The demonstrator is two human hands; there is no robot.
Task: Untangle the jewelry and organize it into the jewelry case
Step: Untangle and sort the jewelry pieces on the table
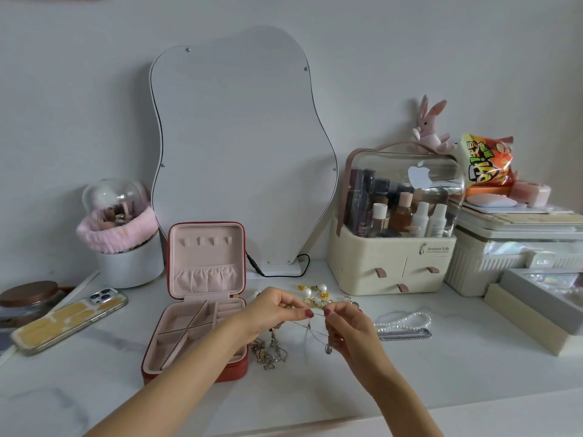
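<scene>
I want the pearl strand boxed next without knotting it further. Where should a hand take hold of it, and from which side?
Best guess: grip the pearl necklace at its far loop, coming from above on the right. It lies flat on the table, touching the grey bead chain along its near edge, so lifting the far side should separate them.

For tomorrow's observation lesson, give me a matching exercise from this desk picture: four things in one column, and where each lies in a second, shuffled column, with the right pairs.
Things:
1. jewelry case
2. pearl necklace
3. phone
4. toy rabbit

Places:
A. on top of the cosmetics organizer
B. on the table, right of the right hand
C. open, in front of the mirror, beside the left hand
D. face down at the left, beside the brown-lidded jar

Pairs: 1-C, 2-B, 3-D, 4-A
</scene>
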